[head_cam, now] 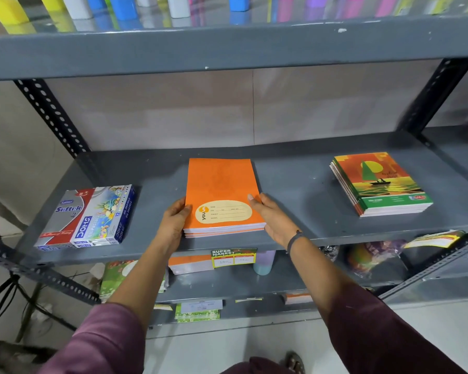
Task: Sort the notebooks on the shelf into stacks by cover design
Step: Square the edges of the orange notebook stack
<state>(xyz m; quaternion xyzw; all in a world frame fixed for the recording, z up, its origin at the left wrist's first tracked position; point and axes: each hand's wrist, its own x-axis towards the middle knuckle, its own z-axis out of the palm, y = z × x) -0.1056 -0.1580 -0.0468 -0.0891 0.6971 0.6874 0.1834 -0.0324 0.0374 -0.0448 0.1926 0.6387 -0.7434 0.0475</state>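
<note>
A grey metal shelf (295, 184) with slotted uprights stands before a pale wall, over a light tiled floor. At its middle lies the orange notebook stack (223, 195), clasped at its near corners by the left hand (174, 225) and right hand (274, 218), fingers pressed to its sides. To the right, well apart, sits the sailboat-cover stack (380, 183). At the near left lie pastel boxes (88, 217). Coloured bottles (125, 6) line the shelf above

Orange notebooks (222, 184) – cream label; green-and-orange sailboat notebooks (378, 182); grey shelf (295, 179)
</note>
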